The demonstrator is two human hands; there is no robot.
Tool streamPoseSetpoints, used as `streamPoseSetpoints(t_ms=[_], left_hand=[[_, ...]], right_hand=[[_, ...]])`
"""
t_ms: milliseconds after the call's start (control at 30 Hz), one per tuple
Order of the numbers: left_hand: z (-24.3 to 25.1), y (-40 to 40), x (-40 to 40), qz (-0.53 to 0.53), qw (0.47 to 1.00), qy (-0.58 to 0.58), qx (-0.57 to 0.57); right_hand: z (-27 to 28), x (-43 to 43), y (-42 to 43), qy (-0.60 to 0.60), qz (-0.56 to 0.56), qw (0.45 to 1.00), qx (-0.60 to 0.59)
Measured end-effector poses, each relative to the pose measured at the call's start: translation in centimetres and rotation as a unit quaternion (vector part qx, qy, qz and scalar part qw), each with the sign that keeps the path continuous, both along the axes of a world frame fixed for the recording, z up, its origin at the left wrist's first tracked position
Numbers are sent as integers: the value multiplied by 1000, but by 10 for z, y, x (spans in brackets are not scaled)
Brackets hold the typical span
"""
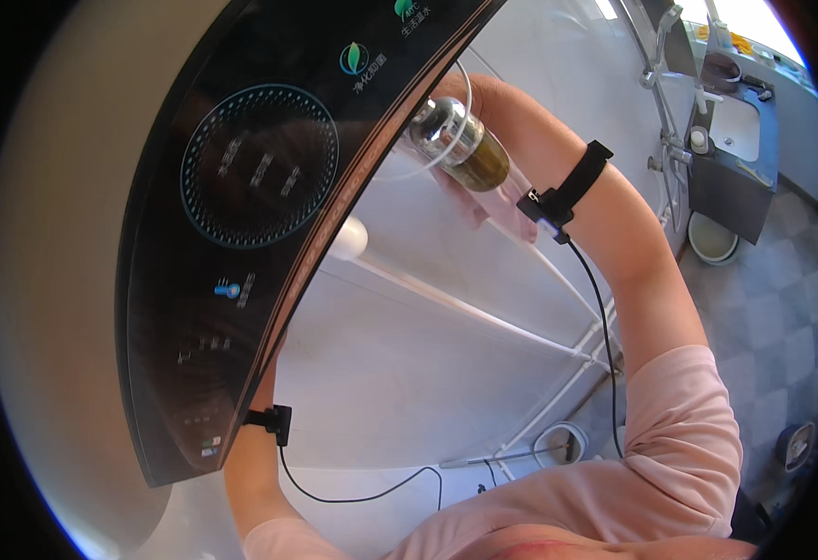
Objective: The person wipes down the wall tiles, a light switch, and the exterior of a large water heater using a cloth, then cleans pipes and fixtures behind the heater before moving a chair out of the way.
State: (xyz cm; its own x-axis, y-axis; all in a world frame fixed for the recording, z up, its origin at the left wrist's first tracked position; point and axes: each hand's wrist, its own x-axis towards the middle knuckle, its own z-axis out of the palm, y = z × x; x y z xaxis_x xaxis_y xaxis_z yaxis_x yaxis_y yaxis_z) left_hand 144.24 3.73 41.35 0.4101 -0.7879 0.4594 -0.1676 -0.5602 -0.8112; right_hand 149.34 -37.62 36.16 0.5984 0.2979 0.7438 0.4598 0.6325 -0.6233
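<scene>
Both arms reach up behind a wall-mounted water heater's glossy black front panel (262, 161). My left hand is out of view behind it; only the forearm with a black strap shows at lower left. My right hand (460, 85) is mostly hidden past the panel's upper right edge, its fingers out of sight. Near it is a cylindrical housing (459, 143) with a shiny metal part and an olive-brown end, a thin white tube looping beside it. Pink cloth or film (510, 210) lies behind and below the housing. Whether my right hand touches either cannot be told.
A rounded white fitting (348, 239) and white pipes (472, 304) run along the tiled wall. Black cables trail from both arm straps. At right are a shower fixture (668, 147), a sink (734, 133) and a bucket (713, 238). Another bucket (561, 445) stands below.
</scene>
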Motion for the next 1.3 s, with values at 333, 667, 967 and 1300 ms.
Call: streamPoseSetpoints(t_ms=[333,667,967,1300], left_hand=[[11,13,-6,-7,999,-20,24],[14,-12,-14,1,864,-382,328],[14,20,-15,19,998,-32,42],[5,19,3,-43,998,-26,28]], right_hand=[[-17,23,42,-32,-51,994,93],[-17,44,26,-69,-103,984,130],[5,-18,71,86,116,961,237],[-38,7,118,47,13,840,541]])
